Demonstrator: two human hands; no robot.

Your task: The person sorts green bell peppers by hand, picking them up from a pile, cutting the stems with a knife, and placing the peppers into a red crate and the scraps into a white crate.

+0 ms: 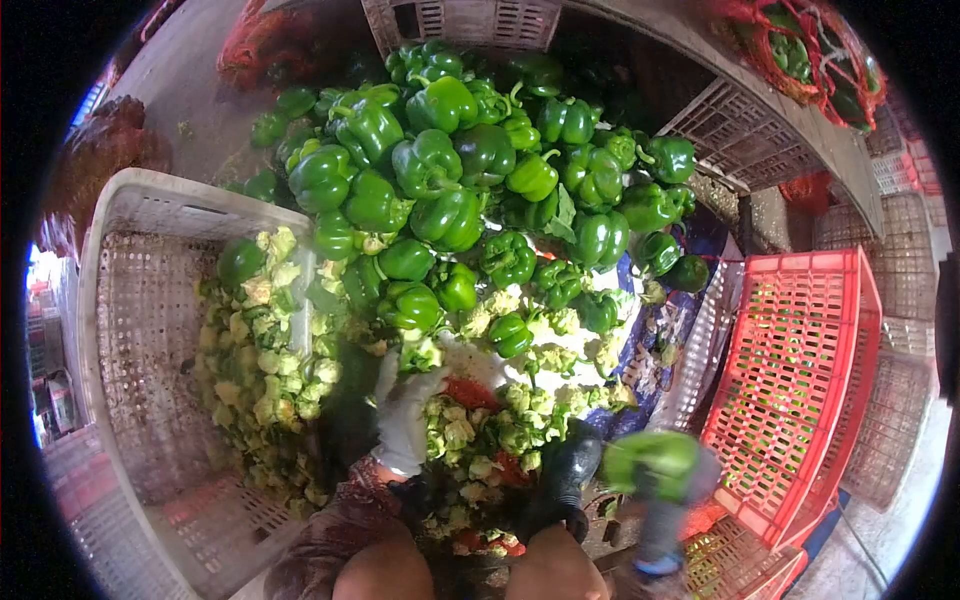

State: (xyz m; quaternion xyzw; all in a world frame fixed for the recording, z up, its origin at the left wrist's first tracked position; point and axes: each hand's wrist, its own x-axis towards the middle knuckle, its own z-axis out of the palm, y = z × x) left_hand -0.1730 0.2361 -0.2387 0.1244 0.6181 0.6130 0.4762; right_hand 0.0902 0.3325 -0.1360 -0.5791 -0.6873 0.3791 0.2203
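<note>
My left hand (402, 415), in a white glove, is low in front of the pepper pile. Its fingers are closed around a pale green leafy piece (421, 353), partly lost in glare. Motion blurs my right hand (702, 474), which wears a dark glove and holds a green pepper (648, 458) beside the red crate (790, 360). Glossy green peppers (447, 220) are heaped ahead of both hands. Pale green trimmed pieces (458, 432) lie below the heap, between my boots.
A large whitish crate (150, 350) at the left stands tilted, with many pale pieces and a pepper in it. A black boot (572, 470) is between my hands. More crates (745, 135) stand behind and at the right. Red net bags (790, 50) are at the top.
</note>
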